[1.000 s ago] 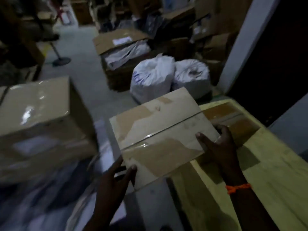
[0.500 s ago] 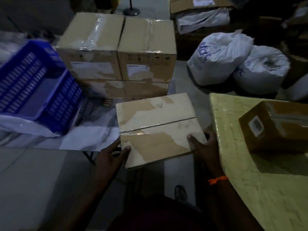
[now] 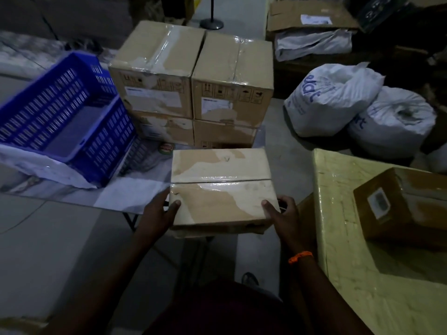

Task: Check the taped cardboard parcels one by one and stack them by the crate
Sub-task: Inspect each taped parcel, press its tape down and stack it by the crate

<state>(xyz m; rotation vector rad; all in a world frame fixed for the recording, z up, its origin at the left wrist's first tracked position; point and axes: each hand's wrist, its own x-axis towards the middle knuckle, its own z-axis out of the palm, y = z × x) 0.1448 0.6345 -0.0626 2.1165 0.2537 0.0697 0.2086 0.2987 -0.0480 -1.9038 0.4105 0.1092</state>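
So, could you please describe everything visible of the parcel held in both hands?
The parcel is a squat brown cardboard box, its top flaps meeting at a centre seam sealed with glossy clear tape. Pale patches mark where the surface paper looks torn away. It is held roughly level, top up, in front of the stacked boxes and right of the blue crate. The left hand grips its near left corner, the right hand its near right corner, thumbs on top.
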